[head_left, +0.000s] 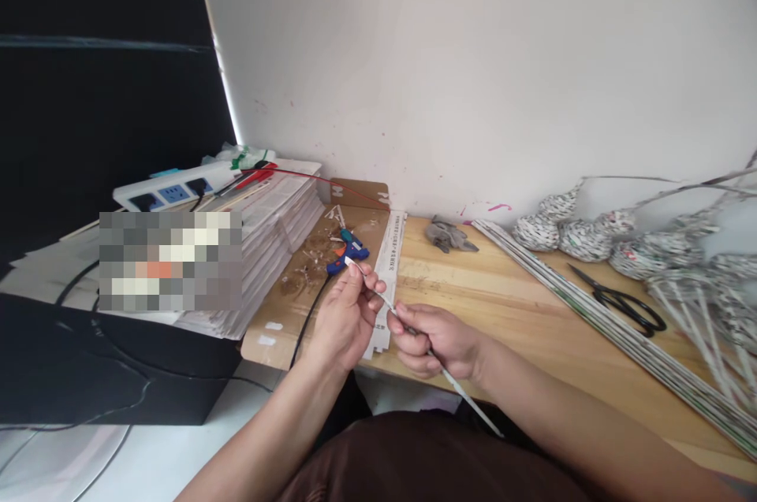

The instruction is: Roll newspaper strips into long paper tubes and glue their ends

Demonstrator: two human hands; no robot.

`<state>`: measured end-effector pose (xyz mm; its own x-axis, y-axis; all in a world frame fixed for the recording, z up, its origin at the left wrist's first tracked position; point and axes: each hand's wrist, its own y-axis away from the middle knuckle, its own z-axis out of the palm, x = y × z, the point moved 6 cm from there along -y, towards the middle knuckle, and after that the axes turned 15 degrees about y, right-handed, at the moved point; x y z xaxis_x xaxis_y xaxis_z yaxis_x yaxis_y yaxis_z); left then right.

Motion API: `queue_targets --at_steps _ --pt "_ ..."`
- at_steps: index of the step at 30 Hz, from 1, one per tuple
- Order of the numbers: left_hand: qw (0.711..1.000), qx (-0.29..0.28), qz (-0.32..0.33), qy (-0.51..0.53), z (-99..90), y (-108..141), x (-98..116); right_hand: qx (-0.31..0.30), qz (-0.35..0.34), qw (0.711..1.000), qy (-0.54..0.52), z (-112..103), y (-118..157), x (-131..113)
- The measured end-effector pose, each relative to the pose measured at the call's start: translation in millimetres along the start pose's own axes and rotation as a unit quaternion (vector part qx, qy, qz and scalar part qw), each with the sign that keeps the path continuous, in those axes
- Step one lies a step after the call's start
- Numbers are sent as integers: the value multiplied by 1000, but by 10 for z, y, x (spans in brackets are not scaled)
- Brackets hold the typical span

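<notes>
A thin rolled-newspaper stick (467,399) runs slantwise between my hands and down toward my lap. My left hand (348,313) pinches its upper end, where a pale tip shows by the thumb. Lower on the same stick, the fingers of my right hand (434,336) are wrapped round it. Just beyond my left hand a blue glue gun (348,252) lies on a brown, stained cardboard sheet (277,305). Beside it is a printed paper strip (389,254).
A tall stack of newspaper sheets (284,226) with a power strip (171,188) stands left. On the wooden table (455,289) lie a grey glove-like bundle (448,234), long paper sticks (568,301), black-handled scissors (627,305) and several woven paper gourd shapes (535,232). Cables hang at left.
</notes>
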<state>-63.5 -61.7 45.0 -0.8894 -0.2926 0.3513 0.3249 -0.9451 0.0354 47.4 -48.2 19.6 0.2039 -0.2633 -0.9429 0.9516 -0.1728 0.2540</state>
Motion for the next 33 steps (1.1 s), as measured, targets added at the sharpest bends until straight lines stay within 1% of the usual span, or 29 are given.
queue_targets --at_steps 1,2,3,4,6,7,8,9,10,11,12,13,15,16,17,18,20,21,23,24,25,26,27,28,29,30,31,32,33 --pt "1000 -2 1 0 3 -4 0 18 2 999 30 -23 11 -18" --pt "1000 -4 2 -1 6 -8 0 62 -5 994 88 -62 25 -54" --pt "1000 -5 4 -4 8 -11 0 122 -21 978 167 -106 47 -116" --pt "1000 -6 6 -9 10 -14 -1 188 -44 947 257 -137 79 -197" --pt "1000 -4 12 -18 15 -14 -2 286 -90 851 432 -117 147 -355" --pt "1000 -1 16 -23 16 -11 0 311 -98 803 499 -83 165 -399" --pt "999 3 21 -27 17 -7 3 323 -95 767 546 -54 172 -416" --pt "999 8 25 -30 18 -2 6 327 -85 746 574 -36 172 -415" --pt "999 12 27 -32 19 4 7 327 -77 740 582 -28 172 -406" --pt "999 15 26 -32 19 9 5 324 -72 752 570 -31 169 -392" --pt "999 17 21 -30 19 14 0 315 -72 780 536 -39 165 -372" --pt "999 18 14 -26 19 20 -10 291 -70 825 480 -48 151 -336" --pt "1000 18 -1 -13 17 31 -28 213 -55 924 314 -45 104 -225" --pt "1000 19 -8 -6 14 36 -34 165 -43 959 224 -27 82 -161" --pt "1000 21 -13 0 8 39 -37 120 -30 982 145 -3 69 -103" --pt "1000 24 -17 5 1 39 -33 84 -18 993 85 19 66 -51" --pt "999 32 -20 11 -19 27 -4 43 7 998 39 46 95 36" --pt "999 35 -11 14 -28 14 31 48 18 997 54 42 127 69" --pt "998 54 24 20 -64 -14 131 126 13 978 164 -21 225 61" --pt "997 62 40 22 -79 -26 180 181 -5 952 247 -54 289 13" --pt "996 65 49 22 -86 -36 217 235 -25 915 328 -71 358 -50" --pt "996 67 54 22 -89 -42 244 276 -44 876 393 -71 421 -107" --pt "996 66 57 24 -88 -44 261 300 -54 849 432 -66 468 -139" --pt "996 64 56 25 -83 -43 268 305 -52 845 437 -66 494 -132" --pt "996 62 53 28 -78 -39 266 288 -39 866 406 -74 498 -85" --pt "997 59 48 31 -74 -32 258 254 -21 903 345 -81 488 -9" --pt "997 56 40 34 -72 -25 244 206 -3 942 263 -75 473 78" --pt "997 55 32 38 -74 -18 228 152 13 973 174 -56 462 156" --pt "997 54 24 43 -80 -11 214 99 23 990 95 -28 457 210"
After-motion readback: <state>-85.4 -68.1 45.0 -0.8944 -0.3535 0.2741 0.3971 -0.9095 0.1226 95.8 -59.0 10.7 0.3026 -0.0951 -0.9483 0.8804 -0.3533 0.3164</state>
